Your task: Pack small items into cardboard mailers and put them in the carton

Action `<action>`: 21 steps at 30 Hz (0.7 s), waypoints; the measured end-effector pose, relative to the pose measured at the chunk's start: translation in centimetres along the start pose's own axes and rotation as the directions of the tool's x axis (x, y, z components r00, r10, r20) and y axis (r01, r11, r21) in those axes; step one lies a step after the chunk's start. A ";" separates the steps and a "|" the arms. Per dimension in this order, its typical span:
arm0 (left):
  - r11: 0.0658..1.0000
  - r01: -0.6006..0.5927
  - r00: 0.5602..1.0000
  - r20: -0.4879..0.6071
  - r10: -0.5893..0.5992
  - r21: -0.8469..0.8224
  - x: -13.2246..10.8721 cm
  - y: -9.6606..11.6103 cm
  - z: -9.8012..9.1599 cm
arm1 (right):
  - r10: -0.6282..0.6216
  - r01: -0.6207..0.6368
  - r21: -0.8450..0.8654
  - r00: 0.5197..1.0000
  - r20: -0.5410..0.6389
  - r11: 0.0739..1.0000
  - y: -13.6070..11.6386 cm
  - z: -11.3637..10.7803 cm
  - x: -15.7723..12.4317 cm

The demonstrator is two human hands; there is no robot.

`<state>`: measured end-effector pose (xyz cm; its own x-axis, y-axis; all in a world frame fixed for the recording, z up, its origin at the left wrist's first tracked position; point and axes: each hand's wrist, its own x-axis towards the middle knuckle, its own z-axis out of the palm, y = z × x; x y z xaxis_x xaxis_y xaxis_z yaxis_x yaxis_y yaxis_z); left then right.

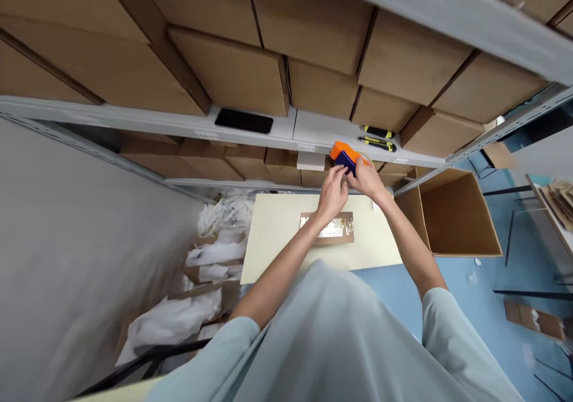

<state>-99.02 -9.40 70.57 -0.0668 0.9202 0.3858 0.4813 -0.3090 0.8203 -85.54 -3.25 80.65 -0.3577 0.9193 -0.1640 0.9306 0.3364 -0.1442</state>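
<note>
An orange and dark blue tape dispenser (pixel 345 158) is held up over the far edge of the cream table (pixel 273 229), just in front of the shelf. My right hand (pixel 366 178) is closed round its right side. At its lower left edge, the bent fingers of my left hand (pixel 332 194) press against the blue part; whether they also pinch a tape end is too small to see. Below my left wrist lies a small brown cardboard box (pixel 329 241), its top shiny and reflective, partly covered by my forearm.
Brown boxes (pixel 313 20) fill the grey shelf. On its ledge lie a black phone-like slab (pixel 244 120) and yellow-black utility knives (pixel 378 144). A large open carton (pixel 461 217) stands right of the table. White wrapping material (pixel 179 321) is heaped at left.
</note>
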 end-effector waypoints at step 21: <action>0.856 0.514 0.856 -0.104 -0.507 0.056 -11.0 -6.3 -5.9 | -0.126 0.128 -0.017 0.928 -0.351 0.992 1.1 5.3 7.9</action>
<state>-106.51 -18.96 63.66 -0.3918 0.9191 -0.0420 0.4268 0.2220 0.8767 -87.74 3.29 74.02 -0.4217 0.8823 0.2089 0.8783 0.4548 -0.1477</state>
